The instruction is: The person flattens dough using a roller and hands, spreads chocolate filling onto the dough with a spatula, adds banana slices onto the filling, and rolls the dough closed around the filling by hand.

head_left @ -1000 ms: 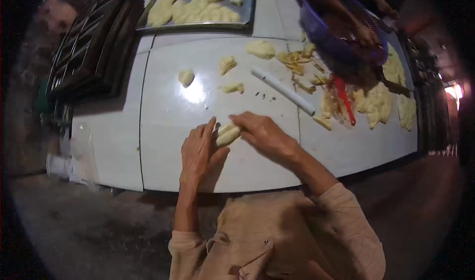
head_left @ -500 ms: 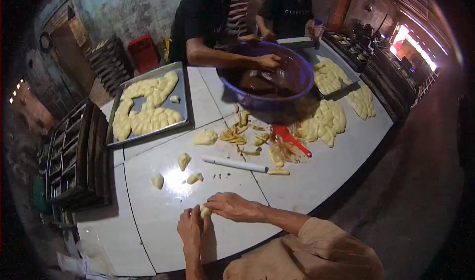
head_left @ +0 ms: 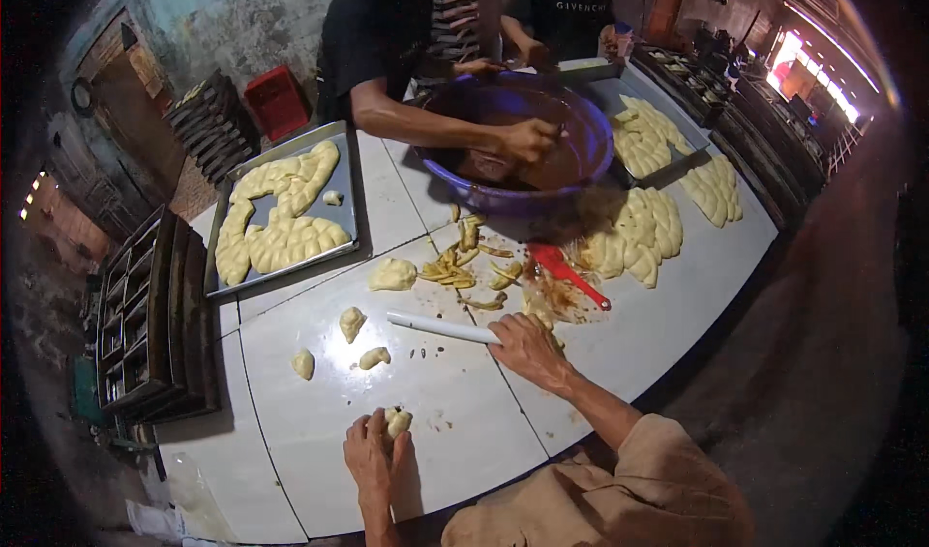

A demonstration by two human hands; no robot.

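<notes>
On the near part of the white table, my left hand [head_left: 369, 453] is closed on a small piece of dough [head_left: 398, 420] with darker spots on top. My right hand [head_left: 530, 352] reaches to the right end of a white rolling pin [head_left: 440, 326]. Its fingers are bent down there, over where a pale yellow strip lay, and hide what is under them. Several small dough lumps [head_left: 352, 324] lie left of the pin, with a larger lump [head_left: 392, 274] behind it. Yellow strips [head_left: 447, 269] and a red spatula [head_left: 569, 273] lie farther back.
A purple basin [head_left: 464, 189] with brown contents stands at the back; a co-worker's hand [head_left: 530, 141] is in it. Trays of shaped dough [head_left: 356, 213] [head_left: 624, 88] stand left and right. More dough [head_left: 639, 233] rests on the table's right. Dark racks [head_left: 155, 315] stand at the left.
My right hand has left the dough piece by my left hand and moved right and away to the rolling pin's end. My left hand keeps the dough. The co-worker's hand has shifted in the basin.
</notes>
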